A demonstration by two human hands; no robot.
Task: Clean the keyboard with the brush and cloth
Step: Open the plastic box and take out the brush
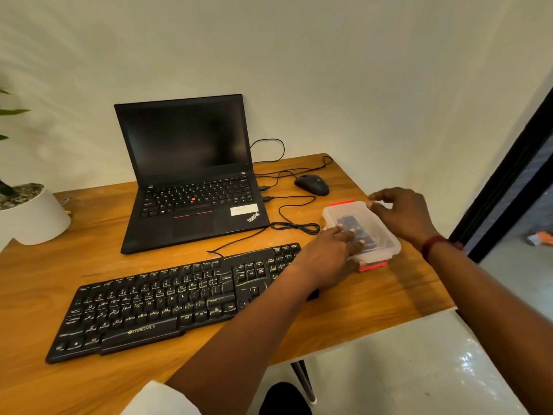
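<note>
A black keyboard point(155, 304) lies slanted on the wooden desk point(374, 298) in front of me. To its right sits a clear plastic box point(377, 226) with orange clips; something dark shows through its lid. My left hand point(329, 259) rests on the box's near left side, fingers on the lid. My right hand point(404, 214) grips the box's far right edge. The keyboard's right end is hidden under my left forearm. No brush or cloth is plainly visible.
An open black laptop point(191, 175) stands behind the keyboard, with cables point(296, 226) running to the right. A black mouse point(312, 184) lies behind the box. A white plant pot point(33, 217) sits at the left edge. The desk's right edge is close to the box.
</note>
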